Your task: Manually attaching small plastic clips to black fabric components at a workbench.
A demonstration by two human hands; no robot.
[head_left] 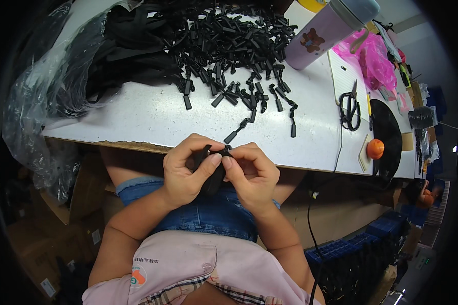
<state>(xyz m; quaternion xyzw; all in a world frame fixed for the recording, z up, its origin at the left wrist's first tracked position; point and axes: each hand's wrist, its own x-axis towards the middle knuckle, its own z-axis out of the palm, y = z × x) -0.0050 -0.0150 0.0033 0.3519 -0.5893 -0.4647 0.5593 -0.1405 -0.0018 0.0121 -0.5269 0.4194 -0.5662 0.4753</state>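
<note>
My left hand (185,170) and my right hand (252,175) meet just off the table's near edge, above my lap. Both are closed, thumbs and fingertips pinching a black zipper strip (215,180) that hangs down between them. A small dark piece, seemingly a zipper slider (227,148), shows at my right fingertips; the fingers partly hide it. Right beyond my hands lies a single zipper pull (236,132) on the white table (147,119). Farther back is a large heap of black zipper pulls (234,43), with several strays along its near side.
Black strips (127,56) spill from a clear plastic bag (61,91) at the left. A lilac bottle (315,43) stands back right, beside a pink bag (374,63). Black scissors (350,109), an orange fruit (375,149) and a dark curved piece (387,132) lie at the right.
</note>
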